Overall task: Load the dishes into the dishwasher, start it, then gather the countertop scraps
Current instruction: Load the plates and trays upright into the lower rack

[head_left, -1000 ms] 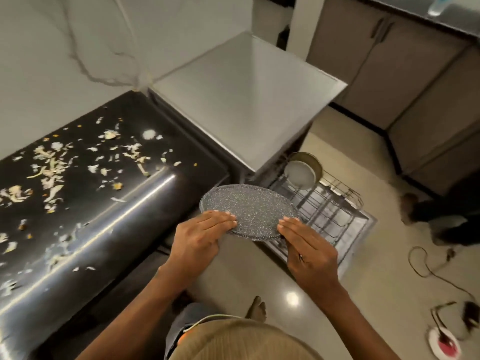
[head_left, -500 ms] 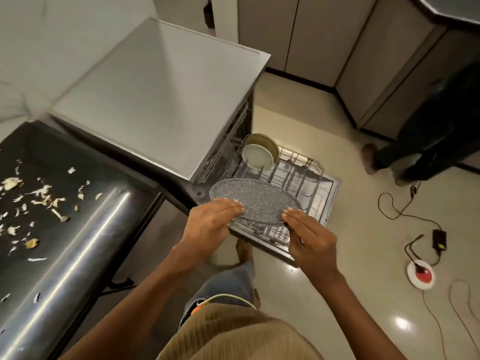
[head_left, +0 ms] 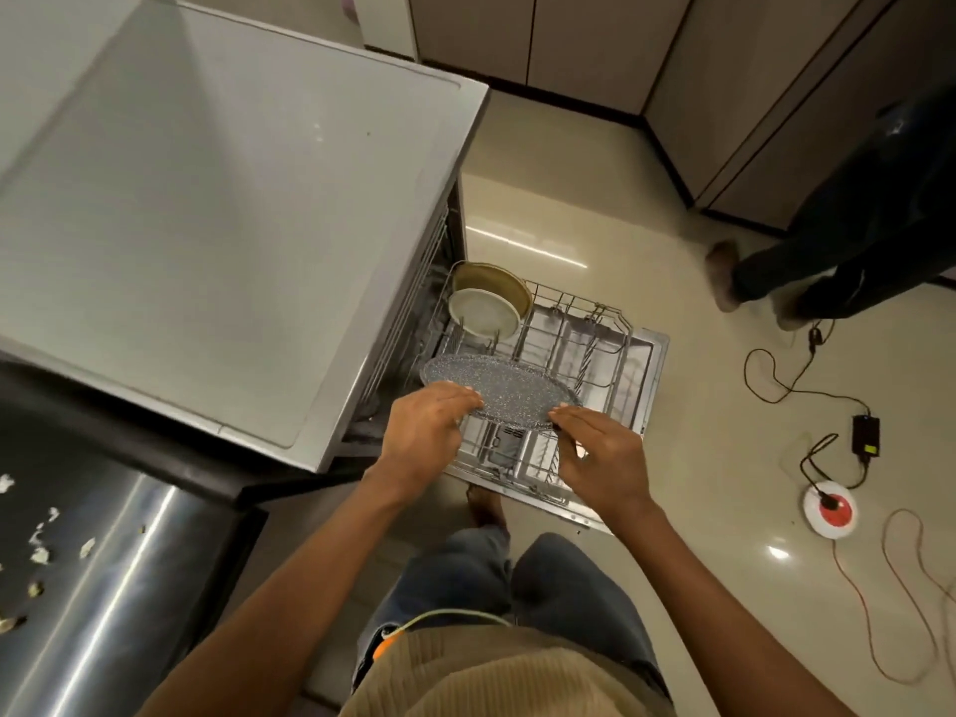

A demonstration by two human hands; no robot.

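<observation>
The speckled grey plate (head_left: 499,388) is held almost flat above the pulled-out rack (head_left: 574,349) of the dishwasher (head_left: 233,199), carried at its near rim: the left hand (head_left: 421,432) grips the rim with fingers on top, and the right hand (head_left: 602,452) has straightish fingertips against the rim on its own side, more steadying than clasping as far as can be seen. With so light a hold on the right, the plate could tip or slip toward that side as it is turned upright, and a drop from here would land on the wire tines or the open door (head_left: 652,364). It must go on edge between tines; lowered flat it would only sit on top and block the spray. Two dishes, a white one (head_left: 483,313) in front of a tan one (head_left: 496,282), lean at the far left corner of the rack, so a slot chosen too near them risks a knock. Farther out, scraps (head_left: 41,553) lie on the dark worktop (head_left: 103,561) at left, not yet gathered. On the floor to the right run cables (head_left: 776,380) with a round plug-board (head_left: 829,514), and another person's legs (head_left: 827,261) stand near, a tripping hazard if anyone steps back.
</observation>
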